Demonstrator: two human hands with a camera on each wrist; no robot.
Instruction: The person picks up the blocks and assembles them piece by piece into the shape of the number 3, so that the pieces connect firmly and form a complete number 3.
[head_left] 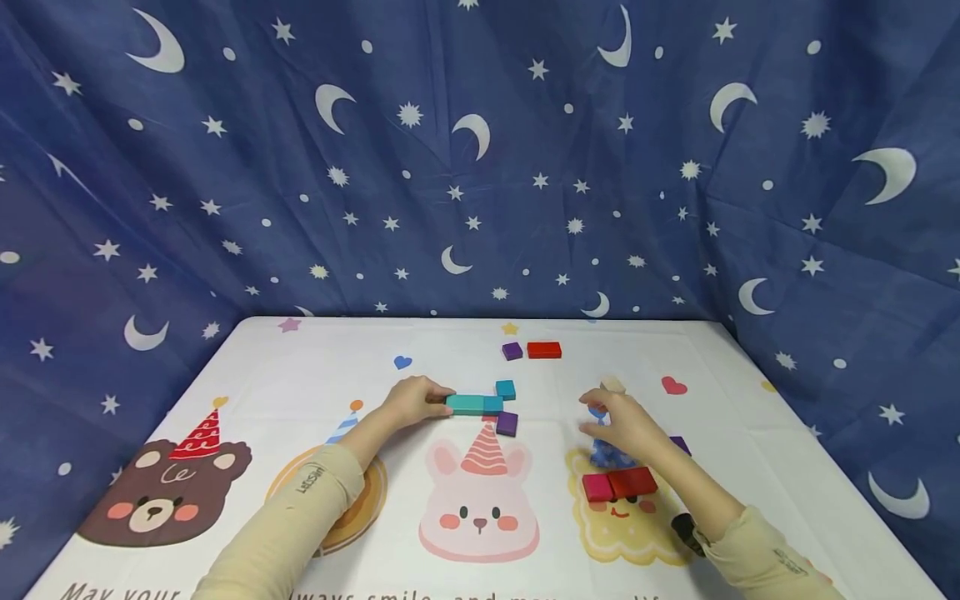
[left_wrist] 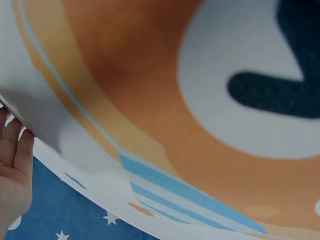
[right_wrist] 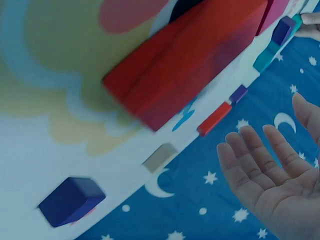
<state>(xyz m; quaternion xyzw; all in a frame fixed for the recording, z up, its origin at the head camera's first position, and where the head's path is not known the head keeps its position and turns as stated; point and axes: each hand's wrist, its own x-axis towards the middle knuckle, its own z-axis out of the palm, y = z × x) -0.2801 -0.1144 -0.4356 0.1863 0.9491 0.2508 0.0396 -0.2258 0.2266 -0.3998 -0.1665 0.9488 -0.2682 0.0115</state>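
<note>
Left hand: the left hand [head_left: 411,402] rests on the tablecloth [head_left: 315,367] with its fingers curled against the left end of the teal bar [head_left: 474,404], gripping it there; the hold looks meant to steady or slide the bar. The left wrist view shows only straight fingertips [left_wrist: 15,150] at its edge, so the grip is read from the head view.

Teal bar: it lies flat mid-table, just above the bunny print [head_left: 480,500]. A teal cube [head_left: 506,389] touches its right end on the far side and a purple cube [head_left: 507,423] sits at the near side, so the three form one tight cluster.

Right hand: the right hand [head_left: 622,423] hovers over the table right of the cluster, fingers spread and relaxed, holding nothing; the right wrist view shows the open palm [right_wrist: 272,190] plainly.

Near the right hand: a beige block [head_left: 612,384] just beyond the fingertips, a red block [head_left: 632,482] and a pink block [head_left: 597,487] touching side by side below the wrist, and a dark purple block [head_left: 680,444] partly hidden behind the hand.

Far edge: a small purple block [head_left: 512,351] and a red bar [head_left: 543,350] lie near each other, well apart from both hands.
</note>
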